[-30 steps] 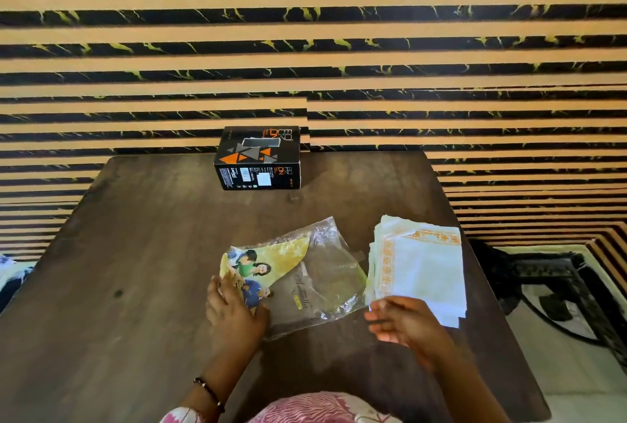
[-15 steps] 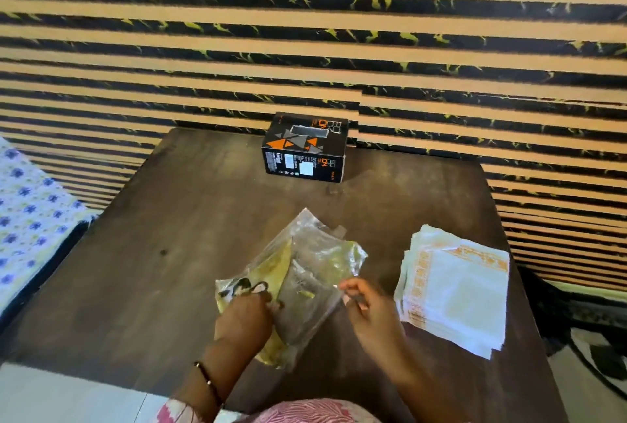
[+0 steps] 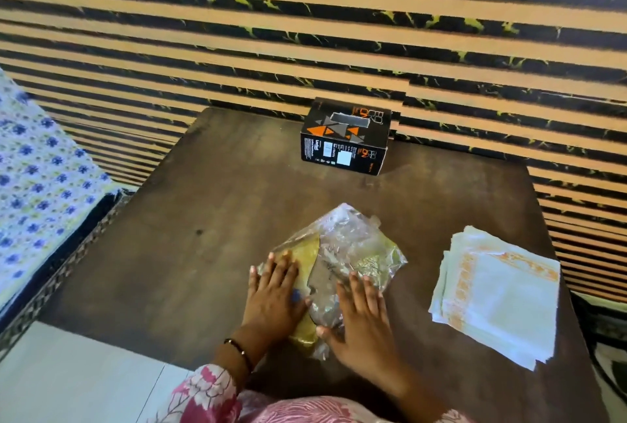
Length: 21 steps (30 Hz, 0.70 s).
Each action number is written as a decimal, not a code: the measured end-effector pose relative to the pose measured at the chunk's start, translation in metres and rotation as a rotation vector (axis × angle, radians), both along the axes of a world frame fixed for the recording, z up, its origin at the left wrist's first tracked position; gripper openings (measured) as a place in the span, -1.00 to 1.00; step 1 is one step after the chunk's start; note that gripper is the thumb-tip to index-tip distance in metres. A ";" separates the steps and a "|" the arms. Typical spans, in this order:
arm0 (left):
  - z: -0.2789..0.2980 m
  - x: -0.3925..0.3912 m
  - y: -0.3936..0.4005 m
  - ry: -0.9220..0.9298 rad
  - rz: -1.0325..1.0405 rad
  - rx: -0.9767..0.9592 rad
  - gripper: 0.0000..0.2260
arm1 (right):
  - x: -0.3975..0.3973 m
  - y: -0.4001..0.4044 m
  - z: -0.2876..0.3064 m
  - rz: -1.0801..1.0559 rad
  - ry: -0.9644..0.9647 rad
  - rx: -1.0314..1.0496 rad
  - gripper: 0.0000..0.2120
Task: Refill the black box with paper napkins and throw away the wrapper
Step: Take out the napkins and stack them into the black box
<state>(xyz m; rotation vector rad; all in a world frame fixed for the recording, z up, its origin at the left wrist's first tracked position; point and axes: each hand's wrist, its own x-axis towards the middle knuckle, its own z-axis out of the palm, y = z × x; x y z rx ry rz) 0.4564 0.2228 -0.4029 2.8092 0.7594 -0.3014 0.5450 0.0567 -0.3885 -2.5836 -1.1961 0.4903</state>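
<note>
A crumpled clear plastic wrapper [image 3: 353, 246] with a yellow printed insert lies on the dark wooden table [image 3: 203, 219], near its front. My left hand [image 3: 276, 290] presses flat on the wrapper's left part, fingers spread. On the wrapper's right part lies my right hand [image 3: 363, 321], flat as well. Neither hand grips it. A stack of white paper napkins [image 3: 498, 297] with orange borders rests to the right, apart from my hands. The black box [image 3: 346, 136] with orange triangles stands closed at the table's far edge.
A wall with orange and black stripes [image 3: 305, 32] rises right behind the table. A bed with a white cover dotted in blue [image 3: 37, 178] stands at the left. Pale floor [image 3: 68, 382] shows at the lower left, a dark frame at the far right.
My right hand left the napkin stack and came to the wrapper. The wrapper was lifted and folded, and now both hands press it flat. The view has shifted left.
</note>
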 end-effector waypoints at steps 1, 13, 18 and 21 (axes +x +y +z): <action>-0.003 -0.007 0.007 -0.019 0.019 -0.032 -0.38 | -0.003 0.005 -0.003 -0.010 0.003 -0.005 -0.07; -0.012 -0.073 0.144 -0.138 0.257 -0.012 -0.26 | -0.061 0.145 -0.006 0.055 -0.219 0.020 -0.33; 0.004 -0.079 0.183 -0.039 0.335 0.006 -0.30 | -0.075 0.175 -0.005 0.266 -0.142 0.105 -0.63; 0.010 -0.077 0.193 -0.021 0.319 0.013 -0.36 | -0.077 0.186 -0.010 0.303 -0.099 0.054 -0.64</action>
